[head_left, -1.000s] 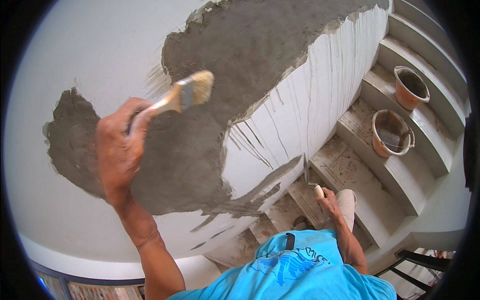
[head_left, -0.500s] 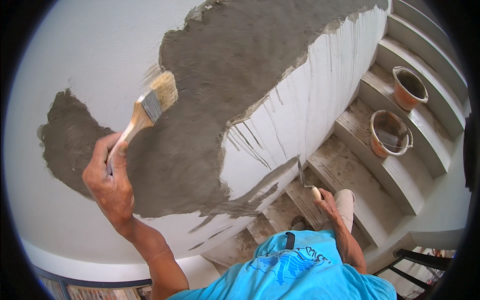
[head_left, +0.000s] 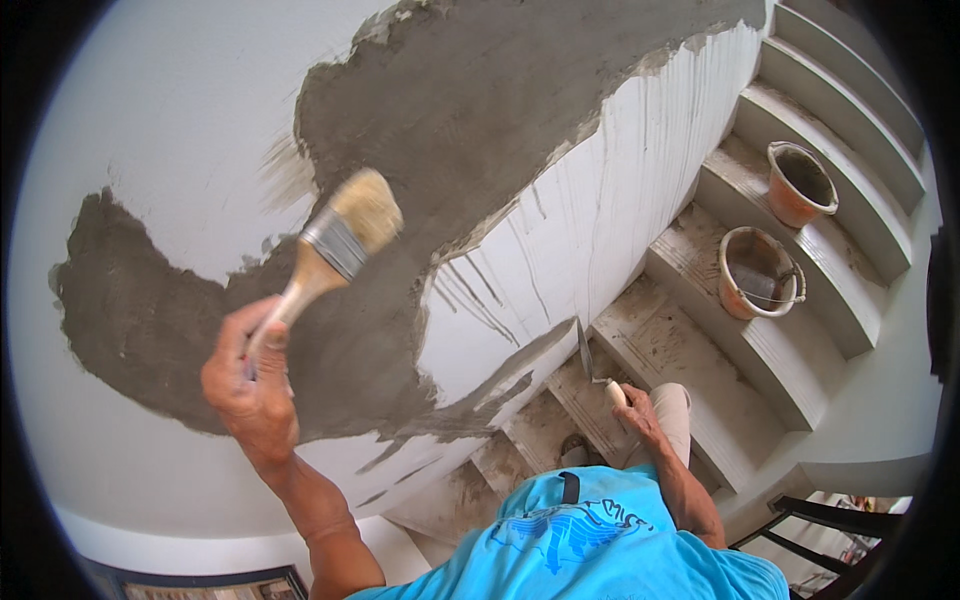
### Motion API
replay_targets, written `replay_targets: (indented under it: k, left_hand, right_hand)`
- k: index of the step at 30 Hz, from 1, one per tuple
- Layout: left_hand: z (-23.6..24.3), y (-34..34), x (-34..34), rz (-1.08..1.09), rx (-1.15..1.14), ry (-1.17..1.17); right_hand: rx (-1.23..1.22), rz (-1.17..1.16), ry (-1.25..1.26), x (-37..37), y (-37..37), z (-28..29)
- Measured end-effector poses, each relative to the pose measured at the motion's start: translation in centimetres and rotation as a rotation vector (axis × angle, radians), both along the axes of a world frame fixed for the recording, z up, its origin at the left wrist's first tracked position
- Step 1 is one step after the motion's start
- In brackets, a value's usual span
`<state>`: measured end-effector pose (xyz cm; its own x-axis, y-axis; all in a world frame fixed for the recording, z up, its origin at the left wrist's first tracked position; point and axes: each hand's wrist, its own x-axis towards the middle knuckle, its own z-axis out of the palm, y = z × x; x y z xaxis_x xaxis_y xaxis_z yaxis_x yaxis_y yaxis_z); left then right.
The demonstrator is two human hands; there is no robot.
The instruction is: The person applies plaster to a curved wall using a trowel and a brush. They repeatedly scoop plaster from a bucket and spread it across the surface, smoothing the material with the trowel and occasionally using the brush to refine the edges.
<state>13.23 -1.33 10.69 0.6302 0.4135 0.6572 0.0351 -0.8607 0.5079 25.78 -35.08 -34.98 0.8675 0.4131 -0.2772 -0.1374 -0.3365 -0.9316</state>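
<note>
My left hand (head_left: pixel 255 385) is raised against the wall (head_left: pixel 170 130) and grips the wooden handle of a wide paintbrush (head_left: pixel 335 245), whose pale bristles point up and right over the wet grey plaster patch (head_left: pixel 450 120). My right hand (head_left: pixel 632 410) hangs low beside my leg and holds a trowel (head_left: pixel 588 352) by its pale handle, blade pointing up near the wall's lower edge. My turquoise shirt (head_left: pixel 590 540) fills the bottom of the view.
A staircase (head_left: pixel 760 370) spattered with plaster climbs to the right. Two orange buckets stand on separate steps, one (head_left: pixel 758 272) lower and one (head_left: pixel 800 183) higher. A dark metal railing (head_left: pixel 830 525) shows at the lower right. White wall with drip streaks (head_left: pixel 570 250) lies below the plaster.
My left hand has swung the brush from the upper middle of the plaster down and left, then back to the right. The right hand with the trowel stays put.
</note>
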Motion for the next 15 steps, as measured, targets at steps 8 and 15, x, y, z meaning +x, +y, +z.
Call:
replay_targets:
  k: [8,15]
  left_hand:
    - [-3.7,-0.3,2.7,-0.112,0.037,0.166]
    - [-4.6,0.4,1.0,-0.110,-0.055,0.304]
  right_hand:
    - [0.069,-0.075,-0.095,-0.5,-0.3,0.9]
    - [0.189,-0.137,-0.511,2.0,3.3,11.8]
